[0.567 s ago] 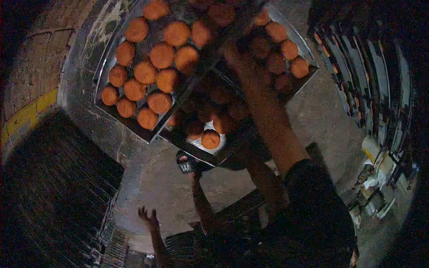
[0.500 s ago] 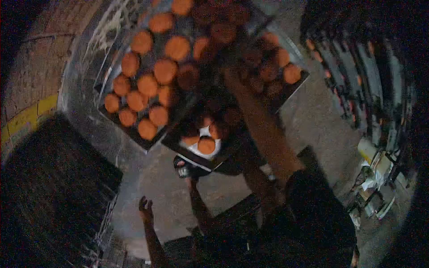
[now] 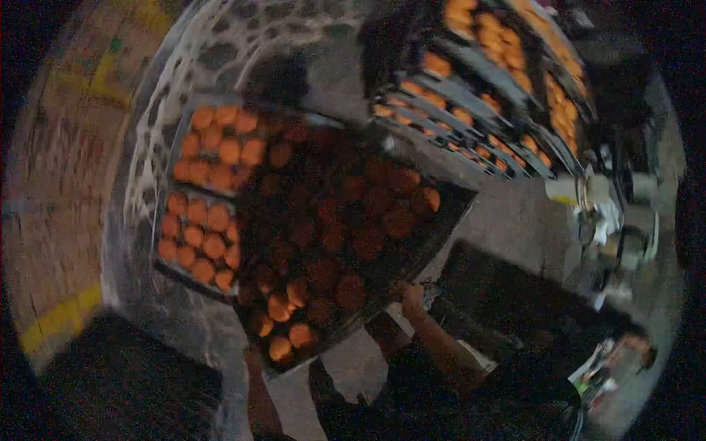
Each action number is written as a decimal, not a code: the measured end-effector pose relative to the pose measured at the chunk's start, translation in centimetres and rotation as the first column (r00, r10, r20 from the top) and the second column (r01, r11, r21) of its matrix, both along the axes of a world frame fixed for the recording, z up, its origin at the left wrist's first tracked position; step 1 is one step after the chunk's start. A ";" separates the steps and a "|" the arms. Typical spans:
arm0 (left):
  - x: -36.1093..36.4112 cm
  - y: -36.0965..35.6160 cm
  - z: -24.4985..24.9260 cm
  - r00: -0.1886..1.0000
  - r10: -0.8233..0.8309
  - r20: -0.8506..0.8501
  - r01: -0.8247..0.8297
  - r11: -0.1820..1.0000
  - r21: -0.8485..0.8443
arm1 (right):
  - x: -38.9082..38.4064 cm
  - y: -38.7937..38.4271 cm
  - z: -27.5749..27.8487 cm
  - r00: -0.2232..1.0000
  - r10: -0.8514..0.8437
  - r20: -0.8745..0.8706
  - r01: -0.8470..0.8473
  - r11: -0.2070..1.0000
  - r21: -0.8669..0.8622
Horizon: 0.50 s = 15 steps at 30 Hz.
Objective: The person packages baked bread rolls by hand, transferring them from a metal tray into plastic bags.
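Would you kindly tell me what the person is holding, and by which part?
The right hand grips the tray of buns by its near edge; the left hand is hidden.

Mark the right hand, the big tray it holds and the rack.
right hand (image 3: 412,298): head view, back of the fingers.
big tray (image 3: 440,229): head view, right rim.
rack (image 3: 460,92): head view, a grey shelf rail.
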State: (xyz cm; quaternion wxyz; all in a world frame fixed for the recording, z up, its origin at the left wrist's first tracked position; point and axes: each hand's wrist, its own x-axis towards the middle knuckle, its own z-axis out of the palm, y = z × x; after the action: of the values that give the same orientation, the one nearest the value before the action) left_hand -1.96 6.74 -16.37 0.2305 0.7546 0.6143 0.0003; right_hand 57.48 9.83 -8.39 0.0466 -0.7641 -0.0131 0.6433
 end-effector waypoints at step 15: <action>15.6 17.2 35.1 0.809 -0.080 0.582 0.173 0.979 -0.107 | -10.7 -20.0 38.5 0.207 -0.911 0.357 0.133 0.388 0.912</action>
State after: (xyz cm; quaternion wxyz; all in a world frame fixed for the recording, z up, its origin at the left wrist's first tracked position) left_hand 13.69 23.98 18.77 0.4623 0.7384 0.4625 0.1647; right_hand 46.73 -10.22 30.11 0.5754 -0.8172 0.0126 0.0297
